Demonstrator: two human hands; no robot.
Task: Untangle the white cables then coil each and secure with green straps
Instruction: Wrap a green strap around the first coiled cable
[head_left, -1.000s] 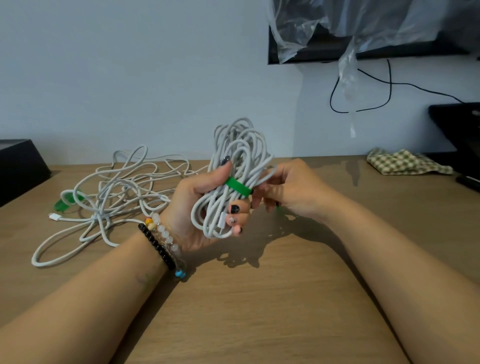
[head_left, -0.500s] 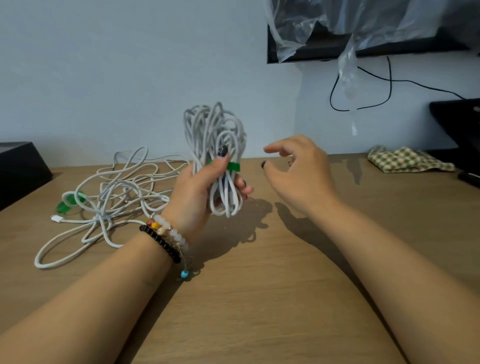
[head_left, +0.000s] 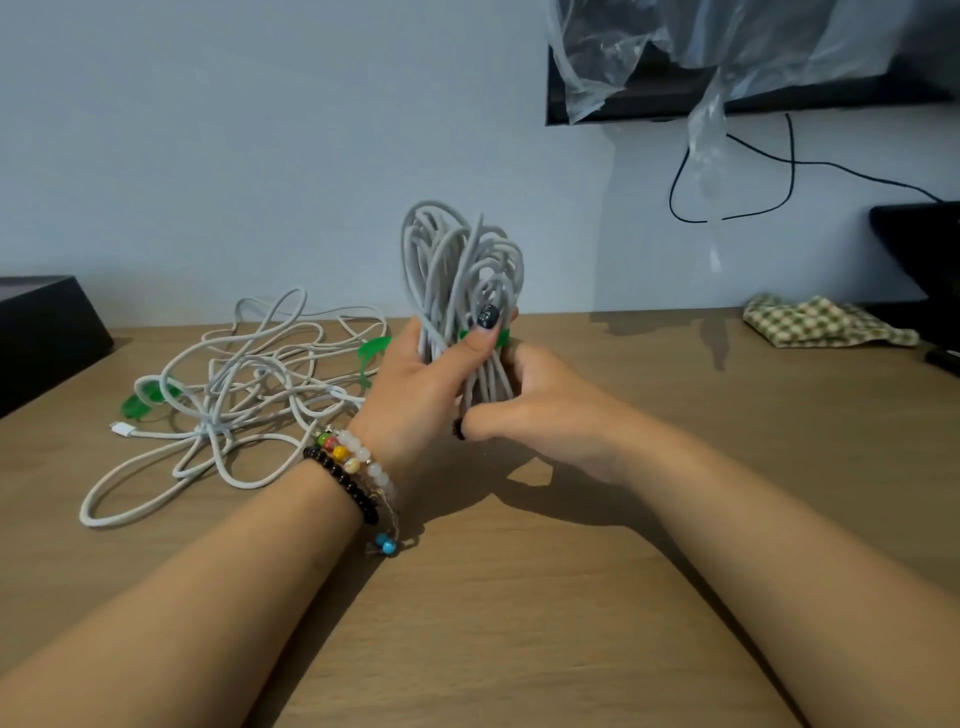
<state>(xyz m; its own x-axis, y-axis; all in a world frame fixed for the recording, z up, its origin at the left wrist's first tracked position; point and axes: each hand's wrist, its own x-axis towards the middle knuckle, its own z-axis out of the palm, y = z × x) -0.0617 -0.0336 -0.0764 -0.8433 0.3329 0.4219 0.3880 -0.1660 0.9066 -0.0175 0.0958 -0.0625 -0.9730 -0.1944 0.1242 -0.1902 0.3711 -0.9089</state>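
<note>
1. Grip: left hand (head_left: 415, 384) wraps the coiled cable (head_left: 457, 270), thumb pressing the green strap (head_left: 501, 338); right hand (head_left: 540, 410) curls round the coil's lower strands.
2. Location: coil upright above the counter (head_left: 519, 597); tangled cable (head_left: 234, 384) lies left.
3. Risk: an unfastened strap could let loops spring loose.

A coiled cable bundle (head_left: 460, 270) stands upright above the table (head_left: 519, 597), held between the left hand (head_left: 421, 384) and right hand (head_left: 540, 410). A loose cable tangle (head_left: 244, 384) lies on the table to the left; a folded cloth (head_left: 815, 325) lies far right, by the wall.
</note>
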